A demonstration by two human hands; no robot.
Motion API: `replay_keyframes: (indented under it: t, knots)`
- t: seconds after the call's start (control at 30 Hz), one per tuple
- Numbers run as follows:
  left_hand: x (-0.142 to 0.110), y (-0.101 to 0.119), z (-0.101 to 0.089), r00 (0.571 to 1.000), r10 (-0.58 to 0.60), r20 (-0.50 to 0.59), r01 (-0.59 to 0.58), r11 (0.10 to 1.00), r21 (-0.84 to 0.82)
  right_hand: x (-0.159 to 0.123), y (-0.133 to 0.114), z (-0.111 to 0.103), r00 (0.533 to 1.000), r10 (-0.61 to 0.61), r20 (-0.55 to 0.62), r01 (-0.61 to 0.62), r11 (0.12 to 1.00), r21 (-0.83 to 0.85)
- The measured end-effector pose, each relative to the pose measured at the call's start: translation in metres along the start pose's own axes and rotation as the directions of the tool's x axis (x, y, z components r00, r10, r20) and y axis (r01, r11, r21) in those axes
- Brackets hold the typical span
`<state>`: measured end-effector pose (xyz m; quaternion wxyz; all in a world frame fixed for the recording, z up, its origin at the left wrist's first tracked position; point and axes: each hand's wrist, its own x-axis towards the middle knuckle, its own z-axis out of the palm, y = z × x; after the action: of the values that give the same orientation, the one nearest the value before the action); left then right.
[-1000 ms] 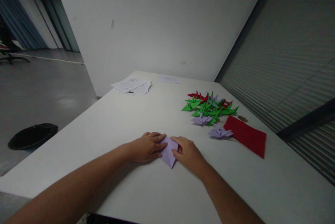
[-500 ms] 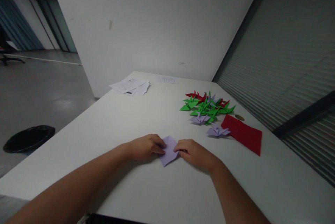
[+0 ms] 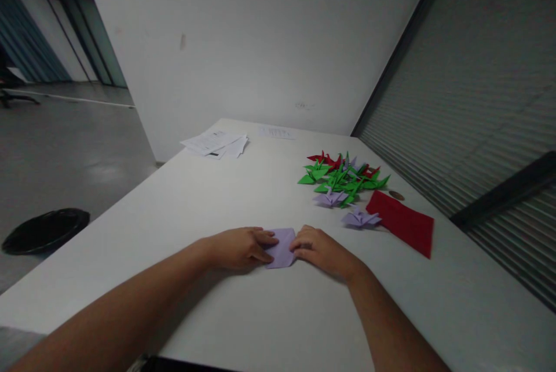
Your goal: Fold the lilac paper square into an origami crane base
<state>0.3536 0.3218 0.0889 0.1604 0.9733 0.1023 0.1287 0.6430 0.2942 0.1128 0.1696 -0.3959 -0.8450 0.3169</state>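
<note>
Resting on the purple paper (image 3: 284, 246) in the head view, the fingertips of the left hand (image 3: 245, 248) are covering its left edge. Thumb and forefinger are standing a little apart there, leaving a gap between them, and are holding the sheet down from above. The right hand (image 3: 316, 250) is curling its fingers in close to the thumb, and their tips are gripping the sheet's right edge; how far they are reaching underneath, I cannot tell. The paper, folded into a small, roughly square shape, is lying on the white table (image 3: 226, 192), directly between the two sets of fingertips.

Beyond the right hand's fingers and to their right, a purple paper crane (image 3: 360, 219) is sitting nearest to them. A cluster of cranes (image 3: 343, 178), green, red and purple, is spreading out just behind it. Farther right of those fingers, a red sheet (image 3: 406, 224) is lying close to the purple crane, with a round brown object (image 3: 396, 195) lying near its far edge. Well beyond the left hand's fingers, printed papers (image 3: 212, 141) are overlapping one another, while far to the left of them a black-lined bin (image 3: 46, 232) is standing beside the table.
</note>
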Motion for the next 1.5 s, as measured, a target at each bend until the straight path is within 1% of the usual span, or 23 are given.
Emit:
replay_keyframes:
  t: [0.13,0.2,0.33,0.43,0.5,0.57,0.63,0.7,0.8,0.9,0.97,1.03,1.1,1.17,1.27,1.5]
  knots:
    - [0.002,0.010,-0.004,1.000,-0.020,0.003,0.020,1.000,0.019,0.002,0.001,0.003,0.996,0.084,-0.037,-0.084,0.996,0.014]
    - [0.003,0.014,-0.007,1.000,-0.026,0.007,0.026,1.000,0.010,0.002,0.003,0.001,0.994,0.098,-0.037,-0.097,0.995,0.030]
    - [0.004,0.015,-0.009,0.998,-0.039,0.055,0.042,0.998,-0.041,-0.004,0.008,-0.003,0.999,0.034,0.041,-0.036,0.998,0.048]
    - [0.001,0.009,-0.008,0.996,-0.049,0.069,0.057,0.992,-0.115,-0.008,0.010,-0.004,0.998,0.024,0.058,-0.028,0.997,0.070]
    - [-0.001,0.006,-0.006,0.995,-0.060,0.076,0.072,0.984,-0.160,-0.008,0.010,-0.003,0.999,-0.002,0.043,-0.001,0.997,0.071]
    - [-0.001,0.004,-0.006,0.995,-0.061,0.083,0.075,0.980,-0.185,-0.006,0.007,-0.002,0.999,-0.045,0.004,0.045,0.997,0.058]
    - [-0.002,0.003,-0.006,0.995,-0.049,0.085,0.064,0.979,-0.194,-0.003,0.003,0.000,0.996,-0.088,-0.034,0.090,0.994,0.060]
    - [-0.001,0.002,-0.006,0.995,-0.037,0.096,0.055,0.980,-0.190,0.000,0.001,0.002,0.994,-0.094,-0.052,0.098,0.992,0.075]
    - [-0.002,0.000,-0.004,0.993,-0.015,0.117,0.035,0.984,-0.176,0.005,0.005,0.007,0.997,-0.029,-0.069,0.033,0.999,0.043]
    - [-0.002,-0.001,-0.003,0.993,0.004,0.114,0.013,0.989,-0.145,0.009,0.012,0.013,0.991,0.056,-0.120,-0.060,0.998,-0.030]
    - [-0.002,0.000,-0.002,0.996,0.016,0.087,-0.007,0.994,-0.105,0.010,0.014,0.016,0.982,0.105,-0.155,-0.115,0.992,-0.058]
    - [-0.001,0.003,-0.003,0.998,0.045,0.037,-0.043,0.998,-0.054,0.011,0.014,0.017,0.972,0.150,-0.179,-0.165,0.984,-0.072]
    - [0.001,0.006,-0.004,0.996,0.089,0.004,-0.089,0.996,-0.005,0.012,0.011,0.018,0.963,0.193,-0.186,-0.211,0.974,-0.079]
    - [0.003,0.009,-0.007,0.992,0.123,0.004,-0.123,0.992,0.026,0.013,0.009,0.018,0.957,0.235,-0.170,-0.252,0.964,-0.085]
    - [0.004,0.013,-0.011,0.989,0.147,0.025,-0.148,0.989,0.028,0.014,0.007,0.018,0.952,0.265,-0.154,-0.282,0.954,-0.103]
    - [0.005,0.017,-0.017,0.982,0.181,0.061,-0.183,0.983,0.021,0.013,0.013,0.019,0.952,0.254,-0.171,-0.277,0.952,-0.128]
